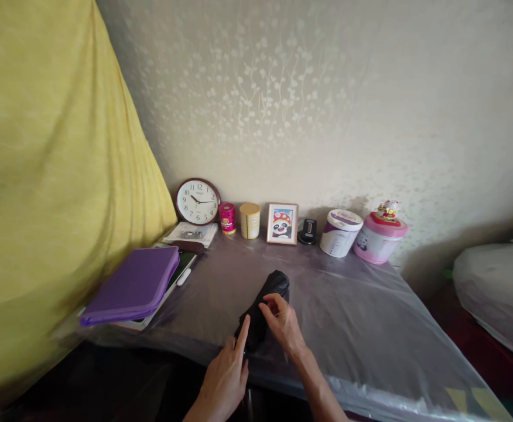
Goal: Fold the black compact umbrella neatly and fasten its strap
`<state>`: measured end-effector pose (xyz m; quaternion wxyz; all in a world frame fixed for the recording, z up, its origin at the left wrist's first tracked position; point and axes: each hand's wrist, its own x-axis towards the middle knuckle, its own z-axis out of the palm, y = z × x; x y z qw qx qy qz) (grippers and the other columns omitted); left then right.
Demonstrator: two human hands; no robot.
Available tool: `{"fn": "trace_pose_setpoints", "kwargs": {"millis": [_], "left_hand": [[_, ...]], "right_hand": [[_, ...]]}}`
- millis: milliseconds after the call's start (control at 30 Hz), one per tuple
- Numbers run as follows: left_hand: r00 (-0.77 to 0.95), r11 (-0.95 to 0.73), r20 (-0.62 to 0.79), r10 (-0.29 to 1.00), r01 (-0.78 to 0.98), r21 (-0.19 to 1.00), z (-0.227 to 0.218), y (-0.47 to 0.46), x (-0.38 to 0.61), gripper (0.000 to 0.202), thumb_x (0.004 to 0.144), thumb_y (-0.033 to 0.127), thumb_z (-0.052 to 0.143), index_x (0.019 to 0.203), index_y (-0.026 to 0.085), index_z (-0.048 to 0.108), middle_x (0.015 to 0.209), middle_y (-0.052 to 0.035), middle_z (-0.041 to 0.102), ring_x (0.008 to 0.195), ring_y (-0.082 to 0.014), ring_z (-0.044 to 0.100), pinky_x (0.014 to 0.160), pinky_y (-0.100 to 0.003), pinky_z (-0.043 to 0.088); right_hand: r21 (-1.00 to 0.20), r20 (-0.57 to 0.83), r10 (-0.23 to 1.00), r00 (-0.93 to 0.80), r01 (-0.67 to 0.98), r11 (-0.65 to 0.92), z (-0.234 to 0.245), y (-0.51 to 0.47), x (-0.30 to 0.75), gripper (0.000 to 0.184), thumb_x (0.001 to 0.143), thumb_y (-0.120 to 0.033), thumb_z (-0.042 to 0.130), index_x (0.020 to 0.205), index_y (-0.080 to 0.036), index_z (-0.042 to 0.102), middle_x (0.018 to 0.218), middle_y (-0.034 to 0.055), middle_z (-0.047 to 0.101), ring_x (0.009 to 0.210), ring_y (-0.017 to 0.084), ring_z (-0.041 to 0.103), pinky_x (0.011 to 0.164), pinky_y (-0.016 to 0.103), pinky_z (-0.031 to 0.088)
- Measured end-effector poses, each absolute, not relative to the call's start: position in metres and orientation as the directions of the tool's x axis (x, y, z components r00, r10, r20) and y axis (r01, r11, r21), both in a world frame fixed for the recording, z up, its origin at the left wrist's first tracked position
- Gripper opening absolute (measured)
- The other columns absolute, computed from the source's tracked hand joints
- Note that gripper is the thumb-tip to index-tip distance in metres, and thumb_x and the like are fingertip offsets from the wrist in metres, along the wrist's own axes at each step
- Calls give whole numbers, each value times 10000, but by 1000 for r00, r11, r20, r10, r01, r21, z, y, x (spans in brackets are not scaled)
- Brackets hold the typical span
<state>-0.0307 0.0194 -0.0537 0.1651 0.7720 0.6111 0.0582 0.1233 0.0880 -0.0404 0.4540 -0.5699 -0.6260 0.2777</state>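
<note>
A folded black umbrella lies on the plastic-covered table, pointing away from me. My left hand is at its near end, index finger stretched along the handle and the other fingers curled under. My right hand rests on the umbrella's middle from the right, fingers bent and pinching the black fabric.
A purple zip case lies at the left on papers. Along the wall stand a round clock, a red tin, a yellow tin, a panda picture frame, a white tub and a pink tub. A yellow curtain hangs left.
</note>
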Motion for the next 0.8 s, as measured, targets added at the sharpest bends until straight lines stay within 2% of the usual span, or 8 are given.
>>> {"fn": "trace_pose_setpoints", "kwargs": {"millis": [133, 233, 333, 467, 633, 700, 800], "left_hand": [[241, -194, -134, 961, 936, 293, -54, 20, -29, 690, 828, 144, 304, 1371, 276, -101, 1045, -64, 511, 854, -149, 562, 721, -237, 404], [254, -204, -143, 957, 933, 296, -53, 22, -29, 684, 827, 142, 297, 1373, 266, -96, 1043, -65, 512, 850, -144, 559, 721, -233, 404], [251, -202, -148, 957, 937, 285, -53, 24, -28, 678, 831, 152, 298, 1376, 253, -92, 1030, -68, 520, 854, -154, 561, 720, -241, 403], [233, -180, -177, 956, 946, 268, -54, 26, -29, 672, 835, 143, 301, 1377, 262, -78, 1018, -65, 530, 841, -159, 572, 700, -242, 400], [222, -163, -171, 960, 939, 303, -55, 27, -30, 685, 845, 151, 319, 1368, 291, -100, 1000, -53, 540, 826, -151, 579, 688, -230, 390], [218, -160, -165, 962, 938, 306, -54, 27, -30, 689, 848, 169, 330, 1366, 300, -105, 982, -45, 545, 812, -152, 580, 684, -233, 388], [211, -154, -166, 963, 940, 305, -53, 27, -30, 676, 855, 181, 322, 1365, 300, -105, 975, -42, 547, 811, -147, 576, 687, -229, 385]], "right_hand": [[-681, 312, 950, 31, 704, 201, -39, 88, 112, 217, 737, -337, 555, 904, -199, 570, 712, 7, 575, 614, 138, 544, 582, 244, 411], [-597, 344, 939, 30, 779, 194, -41, 90, 109, 184, 752, -319, 531, 891, -203, 563, 742, 22, 588, 624, 146, 556, 577, 245, 404], [-575, 365, 930, 41, 795, 191, -42, 93, 108, 110, 768, -274, 485, 816, -204, 554, 718, 22, 590, 607, 140, 548, 567, 240, 390], [-685, 339, 938, 79, 704, 188, -43, 96, 109, 100, 766, -265, 464, 718, -199, 521, 651, 2, 570, 569, 124, 530, 563, 231, 389], [-939, 158, 978, 138, 327, 106, -50, 89, 127, 219, 807, -387, 427, 738, -194, 503, 585, -24, 522, 504, 115, 531, 506, 216, 423], [-968, 123, 979, 162, 238, 82, -54, 82, 142, 265, 795, -439, 442, 736, -188, 505, 566, -28, 508, 493, 117, 522, 496, 220, 431], [-969, 86, 979, 186, 245, 38, -62, 72, 169, 308, 763, -486, 475, 731, -184, 520, 577, -15, 526, 502, 125, 511, 467, 221, 426]]}}
